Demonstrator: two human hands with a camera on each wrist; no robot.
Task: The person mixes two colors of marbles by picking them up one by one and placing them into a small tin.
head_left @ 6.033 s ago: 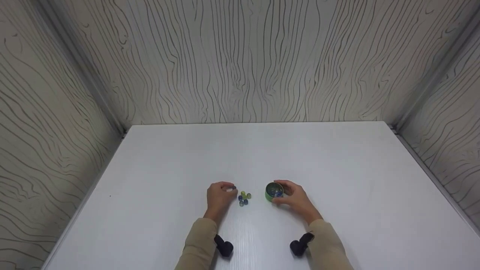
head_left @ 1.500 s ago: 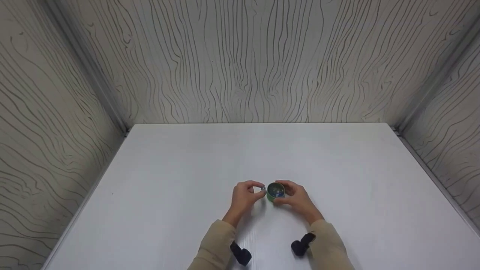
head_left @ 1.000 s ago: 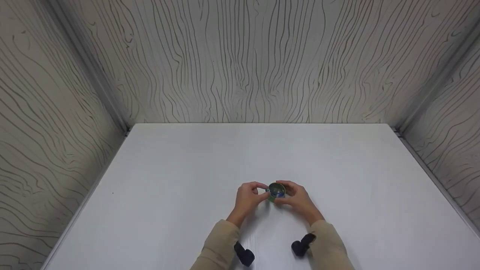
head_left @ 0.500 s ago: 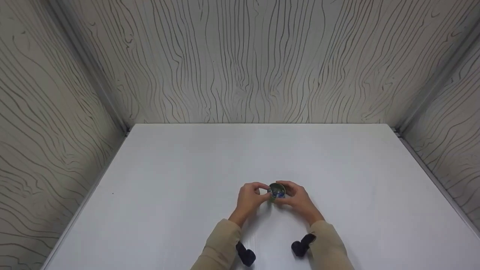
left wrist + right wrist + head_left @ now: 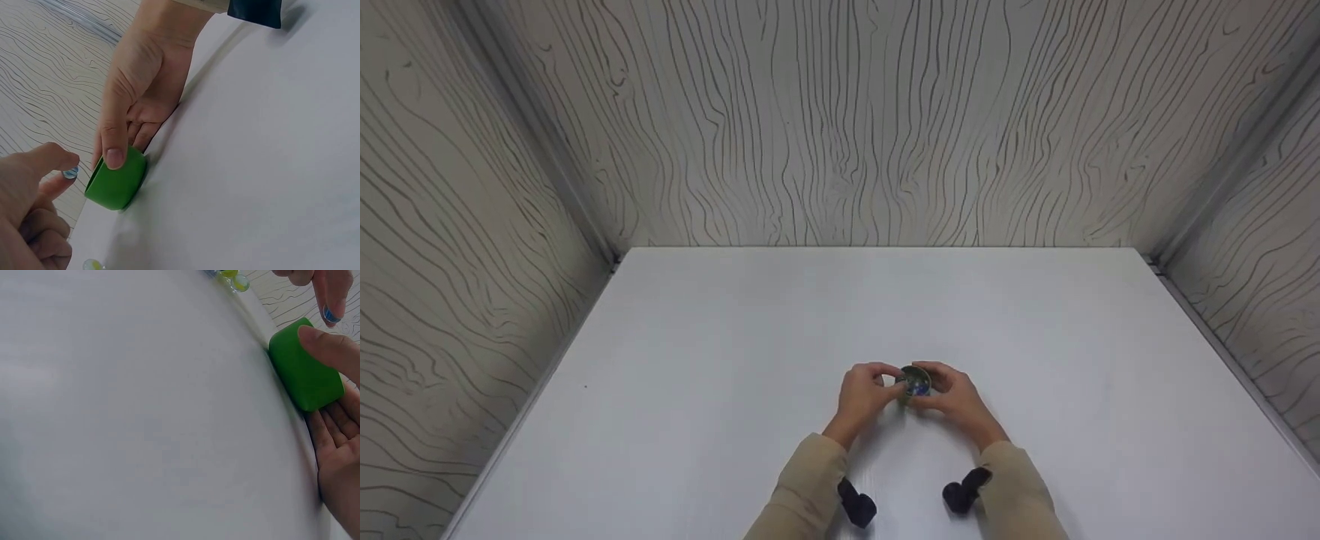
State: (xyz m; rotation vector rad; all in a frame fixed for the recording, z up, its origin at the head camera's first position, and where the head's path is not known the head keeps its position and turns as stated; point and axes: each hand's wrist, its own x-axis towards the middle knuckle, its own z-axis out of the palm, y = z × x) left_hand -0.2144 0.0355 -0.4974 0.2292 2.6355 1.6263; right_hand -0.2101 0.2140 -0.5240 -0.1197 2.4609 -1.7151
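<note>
Between thumb and index finger my left hand (image 5: 859,391) pinches a clear marble with blue in it (image 5: 70,173), close over the rim of a small green cup (image 5: 117,183). My right hand (image 5: 958,400) grips that cup from the right, thumb on the near side, while it stands upright on the table. Blue marbles show inside the cup's mouth in the head view. On the table a few loose marbles, one clear with yellow (image 5: 241,283), lie near the cup; in the head view my left hand hides them.
The white table (image 5: 697,322) stretches out on all sides, with wood-grain panels (image 5: 840,127) behind it and at both sides. A black wrist camera (image 5: 858,507) sticks out from the left sleeve, another (image 5: 960,495) from the right one.
Over six seconds my left hand has moved right, from beside the loose marbles to the cup's rim, lately in small steps. My right hand has stayed round the cup.
</note>
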